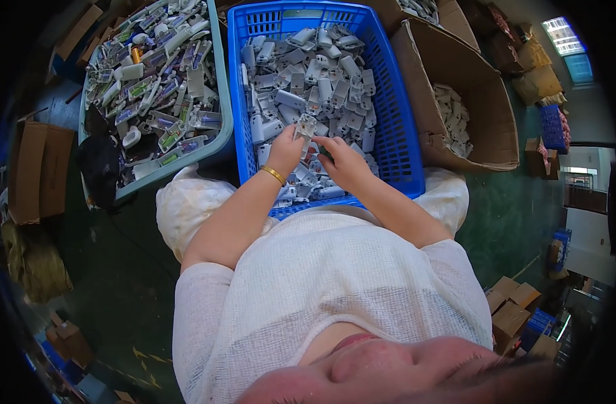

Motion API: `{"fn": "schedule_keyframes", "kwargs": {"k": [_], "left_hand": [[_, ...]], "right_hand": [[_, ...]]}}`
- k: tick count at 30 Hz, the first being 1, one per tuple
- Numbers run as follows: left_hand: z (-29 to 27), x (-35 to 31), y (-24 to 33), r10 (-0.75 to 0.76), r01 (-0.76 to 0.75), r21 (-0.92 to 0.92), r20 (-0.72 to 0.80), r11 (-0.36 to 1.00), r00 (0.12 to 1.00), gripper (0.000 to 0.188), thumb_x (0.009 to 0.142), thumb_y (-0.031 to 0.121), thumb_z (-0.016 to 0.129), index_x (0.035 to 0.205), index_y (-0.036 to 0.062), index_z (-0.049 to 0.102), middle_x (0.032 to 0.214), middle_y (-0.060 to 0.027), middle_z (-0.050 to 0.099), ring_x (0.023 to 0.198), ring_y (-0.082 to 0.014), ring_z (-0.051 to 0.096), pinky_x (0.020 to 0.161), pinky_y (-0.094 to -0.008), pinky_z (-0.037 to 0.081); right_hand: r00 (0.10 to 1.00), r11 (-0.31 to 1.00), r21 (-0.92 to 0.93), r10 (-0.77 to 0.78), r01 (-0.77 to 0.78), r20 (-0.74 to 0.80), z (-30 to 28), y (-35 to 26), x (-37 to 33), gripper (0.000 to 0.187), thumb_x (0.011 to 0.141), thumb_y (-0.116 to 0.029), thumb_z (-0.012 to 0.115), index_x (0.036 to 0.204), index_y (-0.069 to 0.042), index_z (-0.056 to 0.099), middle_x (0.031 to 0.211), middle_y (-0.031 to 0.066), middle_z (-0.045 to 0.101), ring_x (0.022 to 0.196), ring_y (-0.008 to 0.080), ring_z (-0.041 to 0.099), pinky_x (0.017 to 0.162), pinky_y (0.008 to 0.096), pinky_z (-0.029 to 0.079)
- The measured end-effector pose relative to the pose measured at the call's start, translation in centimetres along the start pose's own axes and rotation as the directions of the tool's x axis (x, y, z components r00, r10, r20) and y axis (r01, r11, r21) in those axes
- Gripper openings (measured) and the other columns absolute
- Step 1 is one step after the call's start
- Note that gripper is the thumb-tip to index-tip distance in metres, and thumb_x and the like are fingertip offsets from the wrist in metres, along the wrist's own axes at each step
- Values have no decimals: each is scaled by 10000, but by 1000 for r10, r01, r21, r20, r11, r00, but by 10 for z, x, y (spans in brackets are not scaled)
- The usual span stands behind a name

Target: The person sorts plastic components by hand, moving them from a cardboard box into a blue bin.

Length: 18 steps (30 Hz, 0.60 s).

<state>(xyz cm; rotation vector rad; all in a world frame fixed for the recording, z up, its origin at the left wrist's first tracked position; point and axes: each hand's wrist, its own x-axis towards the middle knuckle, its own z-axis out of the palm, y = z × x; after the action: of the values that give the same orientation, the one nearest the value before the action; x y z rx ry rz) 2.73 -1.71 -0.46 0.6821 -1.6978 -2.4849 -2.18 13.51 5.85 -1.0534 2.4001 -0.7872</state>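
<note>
Over the blue plastic crate (397,101), my left hand (284,149), with a gold bracelet on its wrist, pinches a small whitish plastic housing (306,126) at its lower left edge. The piece is held up with an open, hollow-looking side showing; its fine details are too small to make out. My right hand (345,163) is just to its right, index finger reaching to the housing's lower edge and thumb apart from that finger. Beneath both hands lies a heap of similar white and grey plastic housings (328,91) filling the crate.
A pale green tub (225,101) at the left holds mixed plastic parts, with a black bundle (98,161) on its near left edge. To the right, an open cardboard box (486,135) contains more white pieces. Cartons (42,168) stand on the green floor (503,222).
</note>
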Motion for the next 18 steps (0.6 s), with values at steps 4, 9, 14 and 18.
{"fn": "schedule_keyframes", "kwargs": {"k": [4, 9, 14, 18], "left_hand": [[2, -3, 5, -14, 14, 19, 19, 1000, 1000, 256, 850, 60, 426, 1096, 4, 467, 903, -103, 590, 687, -169, 619, 565, -279, 512], [0, -1, -2, -15, 15, 34, -4, 999, 1000, 255, 857, 43, 393, 1101, 10, 457, 917, -105, 579, 658, -158, 601, 565, -269, 513], [2, 1, -5, -37, 42, 79, -66, 996, 997, 240, 858, 38, 385, 1085, 10, 462, 916, -109, 581, 636, -147, 587, 553, -274, 510], [5, 0, -5, -33, 42, 68, -126, 997, 992, 246, 849, 37, 394, 1078, -3, 475, 852, -110, 599, 616, -162, 602, 521, -293, 510]], "right_hand": [[1000, 1000, -22, 13, -13, -15, 1, 2, -1, 335, 828, -185, 530, 1158, -198, 472, 929, 126, 515, 809, 324, 559, 666, 405, 455], [1000, 999, -44, -10, 8, -30, 5, 6, 0, 337, 827, -187, 534, 1159, -199, 477, 901, 125, 519, 777, 330, 564, 644, 407, 458], [998, 993, -119, 10, -18, -67, 15, 2, -2, 342, 827, -179, 532, 1163, -202, 474, 886, 133, 520, 751, 341, 568, 619, 412, 462], [992, 992, -104, 57, -68, -112, 23, -1, 4, 345, 833, -173, 517, 1173, -209, 465, 884, 143, 522, 754, 340, 570, 619, 412, 463]]}}
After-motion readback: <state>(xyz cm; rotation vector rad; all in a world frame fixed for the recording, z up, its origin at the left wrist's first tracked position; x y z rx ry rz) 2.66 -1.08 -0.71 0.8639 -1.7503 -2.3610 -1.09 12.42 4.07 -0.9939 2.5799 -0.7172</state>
